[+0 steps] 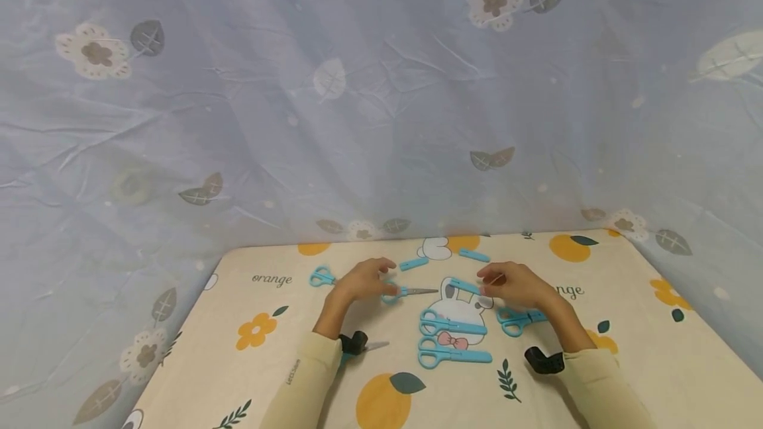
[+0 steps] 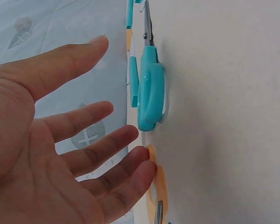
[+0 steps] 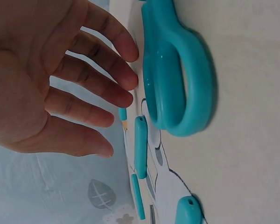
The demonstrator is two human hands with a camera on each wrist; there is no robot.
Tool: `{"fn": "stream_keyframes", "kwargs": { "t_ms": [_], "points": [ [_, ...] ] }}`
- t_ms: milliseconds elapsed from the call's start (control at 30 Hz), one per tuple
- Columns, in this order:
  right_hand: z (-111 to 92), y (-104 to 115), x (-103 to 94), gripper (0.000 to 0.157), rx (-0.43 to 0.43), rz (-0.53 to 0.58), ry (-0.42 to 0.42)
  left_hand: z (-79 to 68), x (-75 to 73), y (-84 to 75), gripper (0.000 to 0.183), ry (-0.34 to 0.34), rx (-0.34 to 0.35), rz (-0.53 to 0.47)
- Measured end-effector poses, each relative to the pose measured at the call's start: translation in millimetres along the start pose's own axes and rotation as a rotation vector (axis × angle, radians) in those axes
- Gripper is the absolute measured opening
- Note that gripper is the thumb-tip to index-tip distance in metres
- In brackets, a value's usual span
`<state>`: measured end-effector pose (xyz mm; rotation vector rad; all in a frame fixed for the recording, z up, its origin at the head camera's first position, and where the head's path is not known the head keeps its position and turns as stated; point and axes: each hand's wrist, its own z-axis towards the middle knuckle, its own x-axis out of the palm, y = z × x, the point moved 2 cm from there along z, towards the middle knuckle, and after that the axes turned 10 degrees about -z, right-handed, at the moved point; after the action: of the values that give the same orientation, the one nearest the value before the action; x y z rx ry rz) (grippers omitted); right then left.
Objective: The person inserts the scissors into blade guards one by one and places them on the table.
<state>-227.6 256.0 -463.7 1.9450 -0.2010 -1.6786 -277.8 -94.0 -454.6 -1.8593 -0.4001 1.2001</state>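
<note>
My left hand (image 1: 362,280) is held over the cloth with fingers spread, nothing in its grasp. Next to its fingertips lie uncapped scissors (image 1: 403,291) with light-blue handles; the left wrist view shows those teal handles (image 2: 151,95) just beyond the fingers. My right hand (image 1: 517,285) hovers with loosely bent fingers, also holding nothing. A blue blade cover (image 1: 463,286) lies close by its fingertips. Below the right hand are blue scissors (image 1: 514,320), partly hidden by the wrist; their handle (image 3: 196,79) looms large in the right wrist view.
Two capped scissors (image 1: 456,355) lie parallel at the centre. Two more covers, one left (image 1: 414,263) and one right (image 1: 474,255), lie farther back. Other scissors (image 1: 322,275) sit left of the left hand; a bare blade (image 1: 375,345) shows beside the left wrist. A patterned curtain (image 1: 381,118) hangs behind.
</note>
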Motion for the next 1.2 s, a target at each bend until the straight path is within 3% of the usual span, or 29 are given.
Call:
{"fn": "stream_keyframes", "kwargs": {
  "t_ms": [533,667,1200],
  "points": [
    [22,17,11.3,0.046,-0.079,-0.078,0.027,6.2,12.6,2.3,0.061,-0.030,0.016,0.114],
    [25,22,15.1,0.046,-0.051,-0.074,0.031,6.1,15.8,1.8,0.061,-0.048,0.016,0.151],
    [28,27,22.3,0.034,-0.061,-0.076,-0.037,6.9,22.5,2.9,0.051,-0.058,0.034,0.117]
  ]
}}
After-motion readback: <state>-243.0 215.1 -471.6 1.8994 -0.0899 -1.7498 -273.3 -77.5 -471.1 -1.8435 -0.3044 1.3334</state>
